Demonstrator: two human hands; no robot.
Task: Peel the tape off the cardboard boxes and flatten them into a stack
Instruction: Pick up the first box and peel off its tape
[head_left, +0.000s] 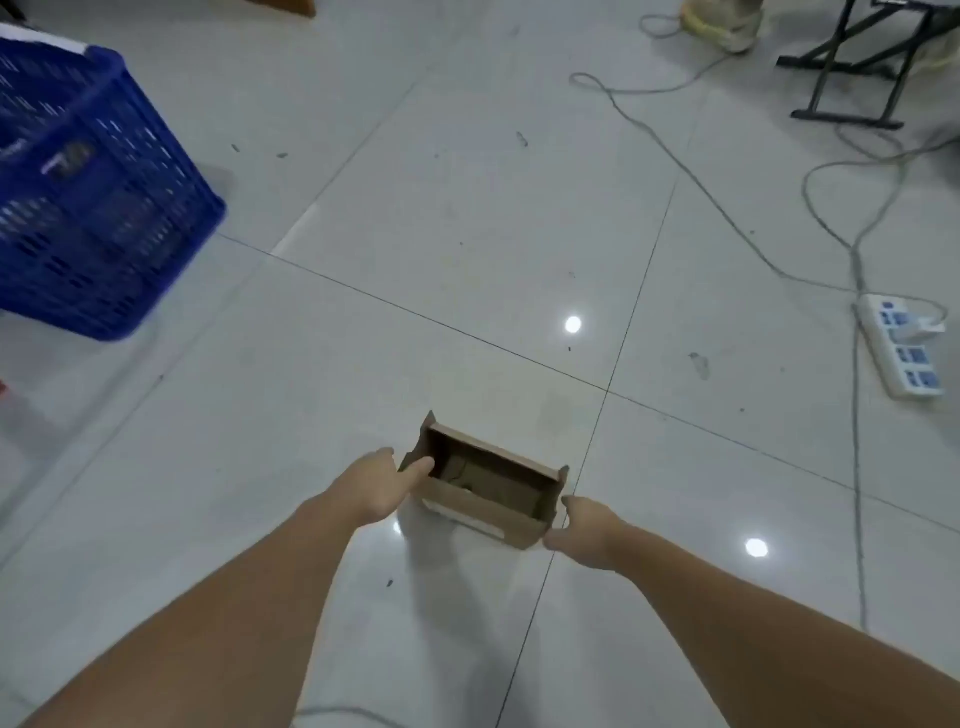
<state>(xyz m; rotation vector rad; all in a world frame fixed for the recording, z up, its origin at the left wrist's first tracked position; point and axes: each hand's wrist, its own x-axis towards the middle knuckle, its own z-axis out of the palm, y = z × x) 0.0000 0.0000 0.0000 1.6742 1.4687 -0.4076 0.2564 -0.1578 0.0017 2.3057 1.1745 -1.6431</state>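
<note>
Both arms reach fwd & down to a small open cardboard box (485, 486), held just above the tiled floor (467, 234). Left hand (382, 480) is at the box's left end, thumb hooked over the rim into the opening, other fingers hidden behind the end wall. Right hand (579, 525) pinches the box's near-right corner, thumb on top, fingers curled under. Box top is open, flaps up at both ends; inside looks dark, w/ something brownish on the bottom, too blurred to tell. Pale tape strip on near side. Blue plastic crate (88, 197) stands well apart, far left; contents unclear. Power strip (901, 345) & cables (727, 208) lie to the right. Bare tiles around the box.
</note>
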